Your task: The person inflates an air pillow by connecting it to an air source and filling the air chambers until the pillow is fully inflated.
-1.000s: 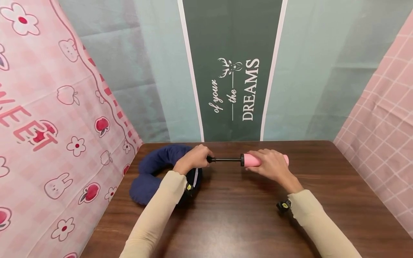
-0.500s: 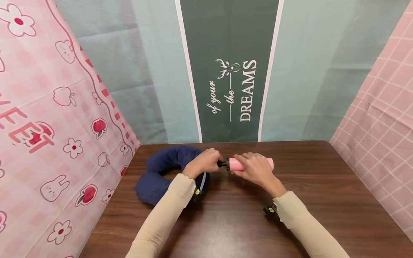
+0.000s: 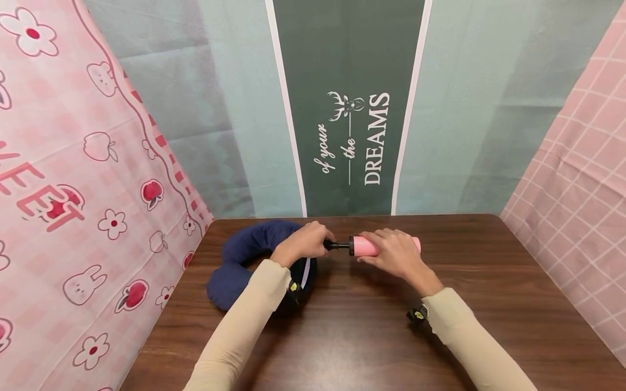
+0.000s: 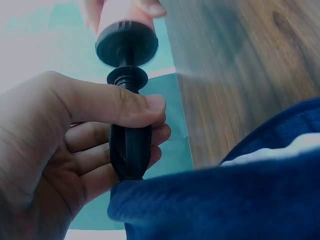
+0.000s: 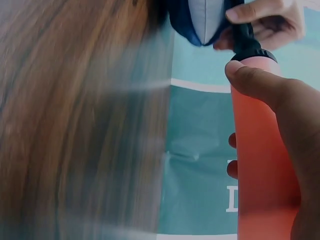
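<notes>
A hand air pump with a pink barrel (image 3: 364,246) lies level between both hands. My right hand (image 3: 397,253) wraps round the barrel, its thumb near the black collar. A short stretch of black rod (image 3: 343,246) shows between the collar and my left hand (image 3: 309,240). That hand grips the pump's black end piece (image 4: 131,152), thumb on one side and fingers behind. The piece's lower tip meets the edge of the navy U-shaped neck pillow (image 3: 230,282), where it goes out of sight. My left forearm covers part of the pillow.
The brown wooden table (image 3: 352,336) spreads under both arms. A teal and dark green cloth (image 3: 352,54) with white lettering hangs behind it. Pink patterned cloths stand along the left (image 3: 122,260) and right (image 3: 577,179) sides.
The right hand pushed the barrel left toward the left hand, shortening the bare rod, then drew back slightly right, so a little more rod shows. The left hand kept its grip.
</notes>
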Demonstrator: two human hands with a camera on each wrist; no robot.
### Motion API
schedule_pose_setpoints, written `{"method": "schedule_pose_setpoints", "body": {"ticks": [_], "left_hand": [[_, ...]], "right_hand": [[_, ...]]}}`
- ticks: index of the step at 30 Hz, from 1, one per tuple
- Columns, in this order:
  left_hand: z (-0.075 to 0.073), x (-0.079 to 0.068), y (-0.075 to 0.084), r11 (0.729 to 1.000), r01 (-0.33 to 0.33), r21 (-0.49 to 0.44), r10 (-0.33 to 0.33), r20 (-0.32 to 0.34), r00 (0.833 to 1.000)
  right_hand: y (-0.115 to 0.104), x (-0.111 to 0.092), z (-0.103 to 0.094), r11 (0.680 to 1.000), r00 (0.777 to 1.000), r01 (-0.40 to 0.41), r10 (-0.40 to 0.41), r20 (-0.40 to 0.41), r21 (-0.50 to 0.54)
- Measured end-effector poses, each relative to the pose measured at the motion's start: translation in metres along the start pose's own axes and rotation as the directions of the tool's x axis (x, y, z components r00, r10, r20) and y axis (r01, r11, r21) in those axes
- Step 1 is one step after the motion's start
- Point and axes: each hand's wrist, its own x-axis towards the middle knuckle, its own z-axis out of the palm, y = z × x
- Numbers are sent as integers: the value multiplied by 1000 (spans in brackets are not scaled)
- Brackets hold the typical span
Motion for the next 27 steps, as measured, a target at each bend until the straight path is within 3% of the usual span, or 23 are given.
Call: {"method": "schedule_pose_setpoints", "body": {"ticks": [13,20,27], "left_hand": [[-9,-15,-21,996,88,0,-88,34,996],[-3,-4,-6,1000,16,25,-17,28,999],[3,6,8,998,-15,53,15,1,1000]], "right_hand": [[33,-13,-8,997,998,-70,69,10,22],[10,-2,-1,1000,1000,1,0,-17,8],[-11,6,4,999,996,45,-46,-75,-27]]}}
